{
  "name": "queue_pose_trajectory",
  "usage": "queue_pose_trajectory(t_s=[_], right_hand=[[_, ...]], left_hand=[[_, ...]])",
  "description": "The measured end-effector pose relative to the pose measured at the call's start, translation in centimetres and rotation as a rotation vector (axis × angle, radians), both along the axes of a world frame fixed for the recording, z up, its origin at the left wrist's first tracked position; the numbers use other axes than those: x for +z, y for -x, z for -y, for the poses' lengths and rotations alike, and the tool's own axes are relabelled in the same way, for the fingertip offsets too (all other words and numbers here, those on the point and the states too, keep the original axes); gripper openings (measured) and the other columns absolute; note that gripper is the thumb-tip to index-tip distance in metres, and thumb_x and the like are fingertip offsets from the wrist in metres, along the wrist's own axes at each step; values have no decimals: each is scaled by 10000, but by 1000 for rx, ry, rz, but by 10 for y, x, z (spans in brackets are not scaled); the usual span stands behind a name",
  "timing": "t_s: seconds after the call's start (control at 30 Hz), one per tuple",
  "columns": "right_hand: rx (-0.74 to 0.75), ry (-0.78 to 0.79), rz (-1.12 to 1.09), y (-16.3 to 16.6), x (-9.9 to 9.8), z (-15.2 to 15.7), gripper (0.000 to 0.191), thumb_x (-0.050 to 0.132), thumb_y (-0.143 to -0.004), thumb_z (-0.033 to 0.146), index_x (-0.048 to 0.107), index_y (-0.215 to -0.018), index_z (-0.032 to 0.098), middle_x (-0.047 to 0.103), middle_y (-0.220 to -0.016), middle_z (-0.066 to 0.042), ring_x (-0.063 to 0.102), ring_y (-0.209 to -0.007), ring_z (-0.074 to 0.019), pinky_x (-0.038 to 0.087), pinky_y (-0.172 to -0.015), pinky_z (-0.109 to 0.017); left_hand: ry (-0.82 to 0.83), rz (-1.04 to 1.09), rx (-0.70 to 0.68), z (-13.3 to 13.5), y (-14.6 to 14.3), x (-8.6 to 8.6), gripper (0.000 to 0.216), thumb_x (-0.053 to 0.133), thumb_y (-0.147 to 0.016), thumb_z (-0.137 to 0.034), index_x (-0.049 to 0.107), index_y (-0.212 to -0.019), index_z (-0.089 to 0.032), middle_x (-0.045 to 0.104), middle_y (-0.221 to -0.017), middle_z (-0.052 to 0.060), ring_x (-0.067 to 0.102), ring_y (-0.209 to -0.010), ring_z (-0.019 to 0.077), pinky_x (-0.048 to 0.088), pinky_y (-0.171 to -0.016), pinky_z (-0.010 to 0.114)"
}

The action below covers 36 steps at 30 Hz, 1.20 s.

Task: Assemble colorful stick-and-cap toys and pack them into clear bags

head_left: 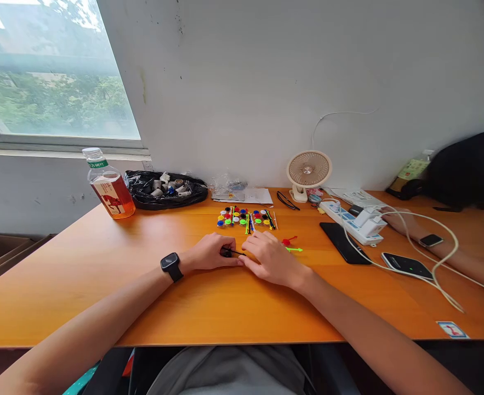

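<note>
My left hand [212, 251], with a black watch on its wrist, is closed round a small black piece [226, 252] that has a round part and a thin stick. The fingers of my right hand [271, 257] are bent, and its thumb and fingertips pinch at the stick's far end; the exact grip is partly hidden. Just beyond the hands lie several small round caps [242, 221] in many colours, with thin coloured sticks [270, 219] among them. Right of my right hand are a green arrow-tipped stick [295, 249] and a red piece [290, 240].
A tea bottle [112, 189] and a black plastic bag [137, 198] of small parts stand at the back left. Behind are a fan [308, 170] and glasses [286, 201]. To the right lie a phone [342, 242], a cabled power strip [351, 222] and another person's arm [459, 258].
</note>
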State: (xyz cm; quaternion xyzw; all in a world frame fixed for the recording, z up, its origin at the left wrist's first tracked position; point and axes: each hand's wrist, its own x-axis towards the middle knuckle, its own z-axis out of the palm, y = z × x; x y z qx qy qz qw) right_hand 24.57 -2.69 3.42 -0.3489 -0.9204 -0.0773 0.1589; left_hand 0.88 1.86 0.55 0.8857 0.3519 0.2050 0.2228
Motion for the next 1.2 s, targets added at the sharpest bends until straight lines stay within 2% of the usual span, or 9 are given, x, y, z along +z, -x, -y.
queue_pose_trajectory(t_s=[0.17, 0.27, 0.37, 0.47, 0.67, 0.77, 0.9, 1.03, 1.2], right_hand=[[35, -5, 76, 3, -9, -1, 129, 596, -1042, 243, 674, -966, 175, 713, -965, -87, 578, -927, -248, 390, -812, -387], [10, -24, 51, 1, -7, -3, 182, 548, -1064, 220, 672, -938, 178, 712, -961, -90, 574, -916, -244, 386, -807, -391], [-24, -31, -12, -2, -5, -5, 200, 535, -1064, 190, 683, -930, 183, 709, -941, -85, 579, -925, -245, 394, -810, -387], [-51, -9, -134, -3, -6, -7, 191, 539, -1058, 163, 712, -982, 187, 711, -928, -78, 597, -918, -239, 421, -814, -373], [-57, 74, -362, -1, -12, -8, 178, 540, -1050, 136, 702, -1076, 206, 755, -997, -68, 659, -938, -226, 476, -826, -347], [-50, 101, -372, -1, -12, -8, 159, 561, -1034, 130, 698, -1042, 208, 759, -986, -65, 666, -935, -224, 485, -826, -345], [-29, 132, -349, -1, -13, -8, 139, 591, -1021, 135, 711, -1025, 206, 753, -975, -63, 668, -927, -220, 492, -834, -343], [-12, 151, -328, 0, -14, -8, 134, 601, -1022, 138, 721, -1027, 198, 748, -978, -63, 657, -929, -218, 493, -844, -347], [-10, 134, -309, -1, -15, -9, 149, 590, -1032, 143, 728, -1036, 198, 739, -969, -62, 639, -927, -219, 484, -844, -350]], left_hand=[[-12, 25, -41, 4, -8, -4, 523, 739, -851, -694, 581, -776, -201, 582, -673, -31, 412, -583, 114, 276, -549, 263], [-15, 95, -61, 1, -8, -6, 518, 766, -841, -674, 595, -780, -189, 602, -733, -14, 449, -639, 120, 319, -580, 256], [95, 172, -47, -5, -6, -9, 512, 795, -823, -654, 630, -801, -170, 609, -735, -10, 468, -649, 117, 351, -586, 246], [210, 260, 5, -10, -3, -15, 516, 841, -780, -631, 684, -926, -162, 569, -672, -40, 440, -612, 104, 334, -553, 232], [339, 412, 23, -14, -2, -22, 580, 929, -684, -581, 735, -992, -130, 703, -842, 38, 575, -698, 131, 468, -617, 242], [379, 451, -34, -11, -3, -18, 575, 903, -753, -538, 755, -1124, -124, 743, -913, 68, 636, -766, 159, 524, -690, 264], [359, 457, -88, -7, -3, -12, 485, 784, -895, -517, 774, -1170, -118, 779, -1027, 116, 687, -867, 199, 556, -768, 291], [293, 413, -79, -3, -3, -9, 442, 740, -937, -467, 774, -1200, -113, 789, -1009, 117, 695, -846, 199, 558, -745, 286], [141, 419, -81, 1, -4, -8, 333, 734, -944, -366, 779, -1197, -154, 798, -1034, 89, 718, -883, 187, 580, -822, 282]])
